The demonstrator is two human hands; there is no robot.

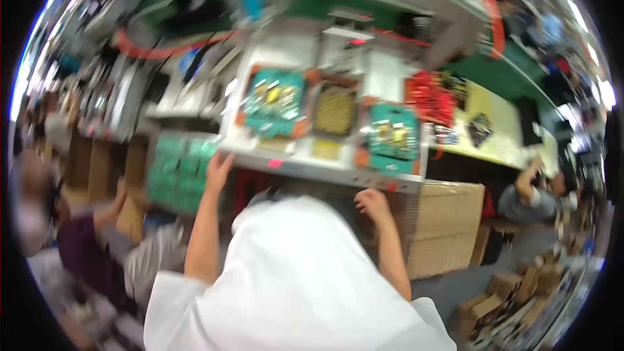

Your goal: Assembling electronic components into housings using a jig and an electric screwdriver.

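My left hand (220, 168) is at the left front corner of the white worktable (279, 153), fingers stretched up by its edge and holding nothing visible. Just below the front edge, further right, my right hand (372, 204) hangs with loosely bent fingers, and nothing shows in it. On the table a teal tray (265, 125) in an orange-brown frame holds shiny, yellowish small parts. A similar teal tray (392, 164) lies on the right. Between them stands a box (335, 110) full of small brass-coloured pieces. The picture is blurred.
Stacked green crates (179, 172) stand left of the table. A large cardboard box (445, 224) is below its right end. Red parts (430, 99) lie beside a yellow work surface (497, 123). Other people sit at left and right. Cartons (504, 292) cover the floor lower right.
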